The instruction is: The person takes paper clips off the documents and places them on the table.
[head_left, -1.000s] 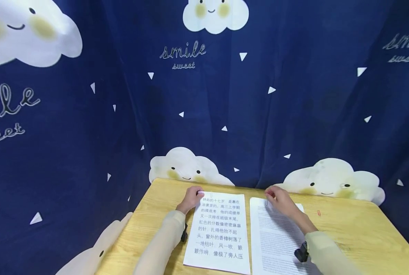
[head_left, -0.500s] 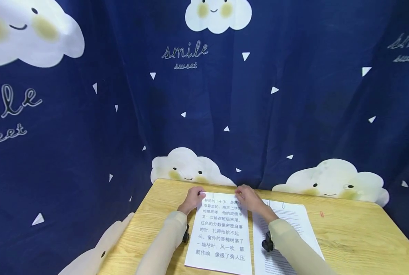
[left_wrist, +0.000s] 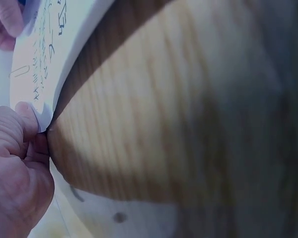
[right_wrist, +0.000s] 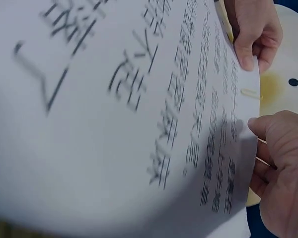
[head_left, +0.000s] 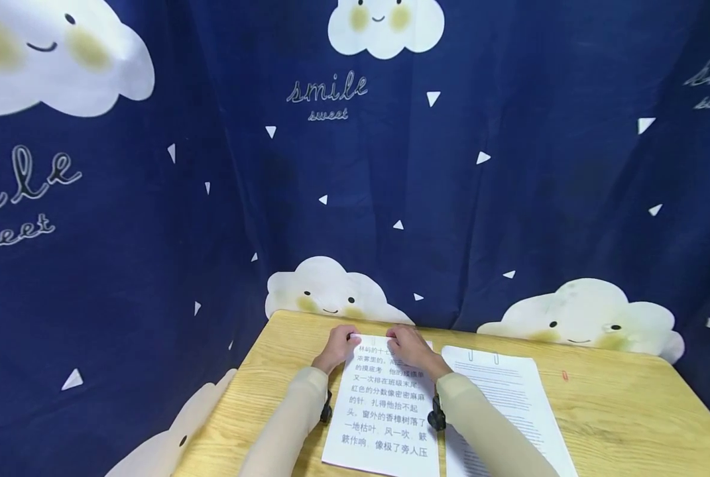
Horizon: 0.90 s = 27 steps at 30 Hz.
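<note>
Together, our hands meet at the far edge of the large-print sheet [head_left: 384, 404] on the wooden table [head_left: 617, 411]. Our left hand [head_left: 335, 346] pinches its top left corner, thumb curled over the edge. Our right hand [head_left: 410, 346] rests on the top edge, fingers [right_wrist: 268, 129] curled there, thin wire showing between them; a yellow paper clip [right_wrist: 251, 93] sits between the two hands. To the right of our grip lies a fine-print page [head_left: 510, 397].
</note>
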Available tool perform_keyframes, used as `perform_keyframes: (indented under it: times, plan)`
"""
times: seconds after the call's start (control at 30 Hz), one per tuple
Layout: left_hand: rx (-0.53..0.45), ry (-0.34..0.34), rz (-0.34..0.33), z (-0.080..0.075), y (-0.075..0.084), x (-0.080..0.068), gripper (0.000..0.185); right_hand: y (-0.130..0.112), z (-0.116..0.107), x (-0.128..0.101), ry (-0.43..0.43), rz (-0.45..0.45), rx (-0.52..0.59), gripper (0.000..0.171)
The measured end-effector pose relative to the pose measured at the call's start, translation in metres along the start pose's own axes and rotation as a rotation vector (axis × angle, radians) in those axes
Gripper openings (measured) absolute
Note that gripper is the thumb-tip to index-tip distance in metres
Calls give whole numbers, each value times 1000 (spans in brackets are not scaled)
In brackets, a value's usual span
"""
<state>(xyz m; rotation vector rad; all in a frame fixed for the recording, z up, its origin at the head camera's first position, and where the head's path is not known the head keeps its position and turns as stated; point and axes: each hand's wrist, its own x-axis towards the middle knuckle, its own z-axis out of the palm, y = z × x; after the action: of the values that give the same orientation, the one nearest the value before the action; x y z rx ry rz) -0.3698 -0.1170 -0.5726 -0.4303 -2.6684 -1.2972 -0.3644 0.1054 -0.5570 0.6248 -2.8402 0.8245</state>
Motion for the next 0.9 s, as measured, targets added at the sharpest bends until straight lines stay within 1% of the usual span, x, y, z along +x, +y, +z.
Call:
perform_keyframes:
  times: [0.13,0.23,0.37,0.47,0.63,0.9]
  plan:
    - [-5,-3,-7,0,0,0,10,-8,5,4,-14,-10,25,12]
    - [-5,4,-2,0,0,1,10,-12,9,8,0,-17,16,11]
    - [4,18,30,0,-1,2,11,-19,12,12,31,-38,-1,7]
    - [2,24,39,1,-1,2,11,-24,13,14,43,-38,-13,5]
    - [0,23,38,1,-2,2,11,-29,13,16,46,5,-49,11]
    - [-2,29,31,1,-4,2,8,-30,13,18,53,-1,-80,17]
